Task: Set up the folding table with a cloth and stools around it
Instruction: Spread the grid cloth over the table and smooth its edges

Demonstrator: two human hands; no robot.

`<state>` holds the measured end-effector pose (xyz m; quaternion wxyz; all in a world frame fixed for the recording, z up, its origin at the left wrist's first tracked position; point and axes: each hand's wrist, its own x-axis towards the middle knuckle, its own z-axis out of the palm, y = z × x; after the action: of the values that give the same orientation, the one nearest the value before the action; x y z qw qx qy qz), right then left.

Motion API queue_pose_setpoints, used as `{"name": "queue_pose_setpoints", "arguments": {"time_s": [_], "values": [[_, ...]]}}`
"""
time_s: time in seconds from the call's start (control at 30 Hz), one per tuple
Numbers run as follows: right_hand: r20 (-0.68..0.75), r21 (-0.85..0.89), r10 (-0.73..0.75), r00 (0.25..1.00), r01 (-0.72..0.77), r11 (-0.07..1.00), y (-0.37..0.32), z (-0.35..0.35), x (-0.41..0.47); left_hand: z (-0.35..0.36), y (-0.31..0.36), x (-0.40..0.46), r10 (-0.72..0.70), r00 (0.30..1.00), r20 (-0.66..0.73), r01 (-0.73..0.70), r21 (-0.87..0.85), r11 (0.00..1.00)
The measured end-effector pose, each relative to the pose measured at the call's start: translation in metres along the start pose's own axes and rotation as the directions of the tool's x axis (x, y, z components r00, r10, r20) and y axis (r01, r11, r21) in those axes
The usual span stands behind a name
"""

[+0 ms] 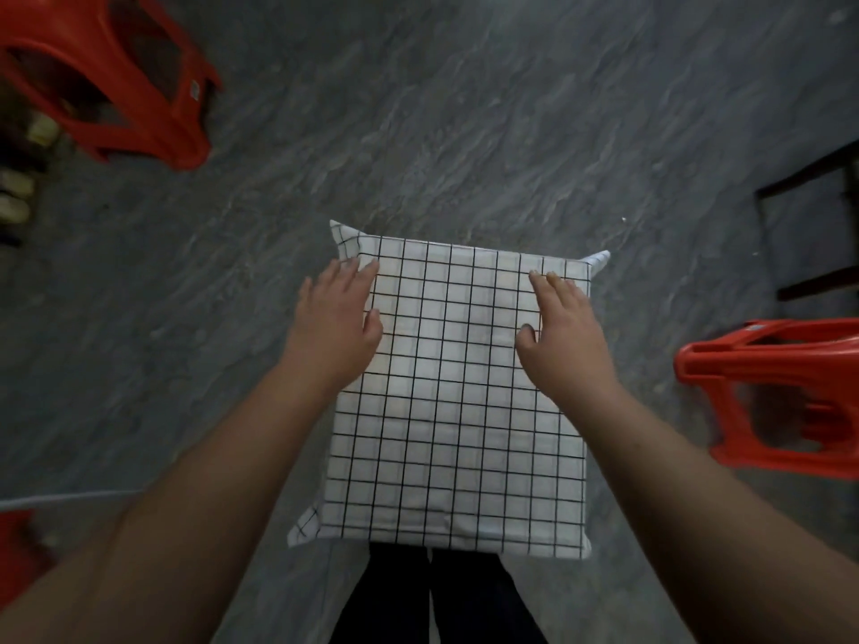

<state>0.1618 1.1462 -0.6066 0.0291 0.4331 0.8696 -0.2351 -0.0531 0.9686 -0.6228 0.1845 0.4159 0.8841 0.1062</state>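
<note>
Front and centre, the white cloth (458, 397) with its black grid is draped flat over the small square desk, whose top is fully hidden, corners of fabric poking out at the far edge and the near left. Left hand (335, 325) lies flat on the far left edge, fingers straight and together, pinching nothing. Right hand (564, 330) is flat near the far right edge, fingers extended, thumb out. One red stool (771, 397) stands just right of the desk, another red stool (116, 76) well off at far left on the grey floor (465, 132).
</note>
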Motion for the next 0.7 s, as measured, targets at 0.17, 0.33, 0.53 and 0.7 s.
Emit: {"name": "queue_pose_setpoints", "arguments": {"time_s": [0.17, 0.33, 0.53, 0.7], "values": [[-0.05, 0.063, -0.02, 0.999, 0.023, 0.998, -0.049, -0.085, -0.089, -0.095, 0.032, -0.083, 0.028, 0.997, -0.066, -0.037, -0.13, 0.991], [-0.125, 0.132, -0.072, 0.99, 0.088, 0.987, -0.086, -0.154, -0.177, -0.17, 0.061, -0.158, 0.111, 0.986, -0.124, -0.127, -0.128, 0.984], [-0.19, 0.006, -0.299, 0.935, 0.306, 0.952, -0.104, -0.212, -0.259, -0.232, 0.097, -0.241, 0.079, 0.952, -0.295, -0.118, -0.118, 0.986], [-0.226, -0.068, -0.405, 0.886, 0.4, 0.914, -0.084, -0.231, -0.324, -0.225, 0.135, -0.328, 0.069, 0.937, -0.342, -0.076, -0.007, 0.997]]}}
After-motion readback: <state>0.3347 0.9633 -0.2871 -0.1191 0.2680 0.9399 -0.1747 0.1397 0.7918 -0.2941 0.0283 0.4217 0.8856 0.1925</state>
